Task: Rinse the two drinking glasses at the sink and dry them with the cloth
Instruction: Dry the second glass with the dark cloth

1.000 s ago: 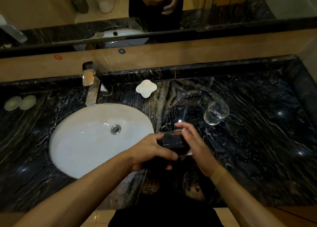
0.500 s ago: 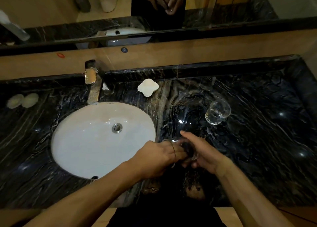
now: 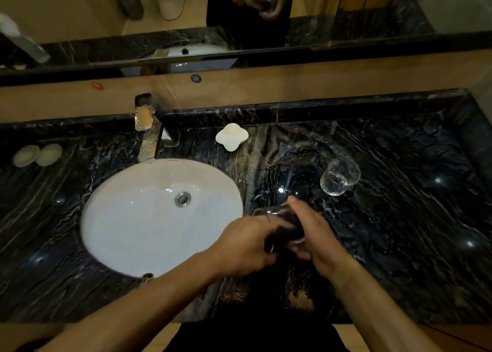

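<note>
The black marble counter point(image 3: 399, 218) took up most of the view, with the white oval sink point(image 3: 149, 232) sunk into its left half and the tap point(image 3: 146, 130) at the back edge above it. A white four-lobed soap dish point(image 3: 231, 136) sat to the right of the tap, and two pale round pieces point(image 3: 37, 154) lay at the far left. The second glass point(image 3: 339, 177) stood alone on the counter, well to the right of the sink and apart from both hands. Just right of the basin, above the counter's front, the left hand point(image 3: 245, 245) curled round a dark cloth point(image 3: 286, 229) that was pushed into the held glass point(image 3: 269, 213), while the right hand point(image 3: 316, 237) wrapped the glass from the other side, fingers bent round it. The work seemed to be the drying stage for this glass. The risk lay in the grip: a wet, smooth glass twisted against a bunched cloth could slip out and strike the hard marble, and pressing too hard from inside might crack the thin wall.
</note>
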